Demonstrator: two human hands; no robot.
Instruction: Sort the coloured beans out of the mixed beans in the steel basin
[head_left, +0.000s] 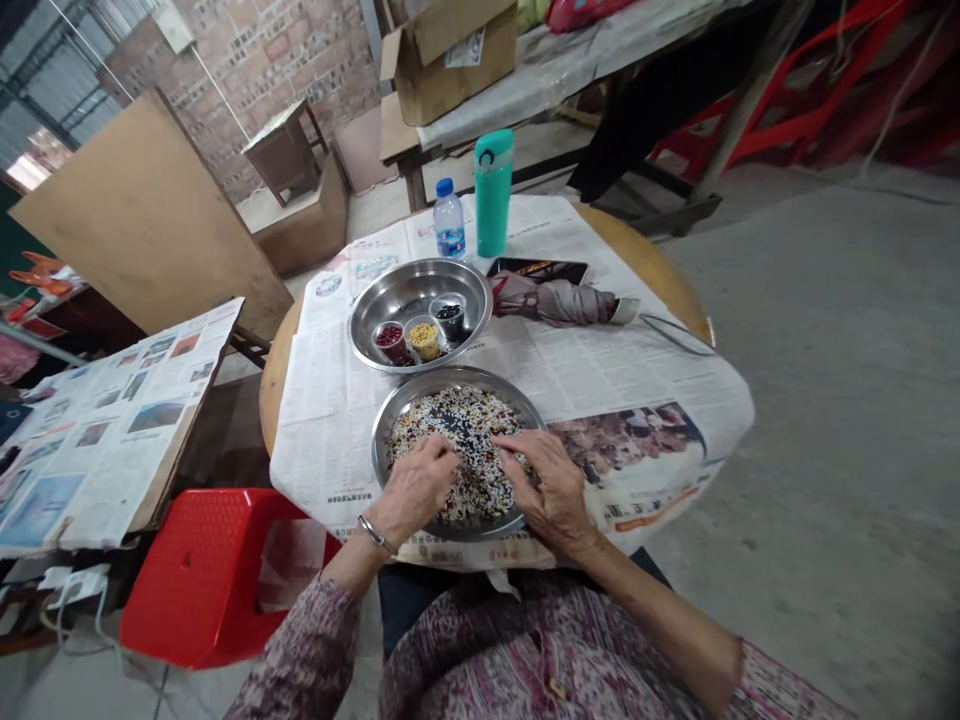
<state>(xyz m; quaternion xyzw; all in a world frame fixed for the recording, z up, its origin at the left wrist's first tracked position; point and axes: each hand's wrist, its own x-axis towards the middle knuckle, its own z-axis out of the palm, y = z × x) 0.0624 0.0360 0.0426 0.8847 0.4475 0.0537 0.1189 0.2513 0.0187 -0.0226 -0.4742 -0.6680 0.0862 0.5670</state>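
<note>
I see the left hand (421, 478) curled, whether on anything I can't tell; the right hand (553, 487) has thumb and forefinger loosely parted. Mixed grains (477, 478) lie beneath their fingers, in a bowl (382, 430).

Quantities at the round table (652, 255): left hand (420, 482) and right hand (553, 490), two hands; near basin (382, 440) and far basin (397, 295), two metal basins; clear cups (426, 350), three; water bottle (450, 225), one; green flask (493, 205), one; folded umbrella (559, 301), one; bracelet (377, 535), one.
</note>
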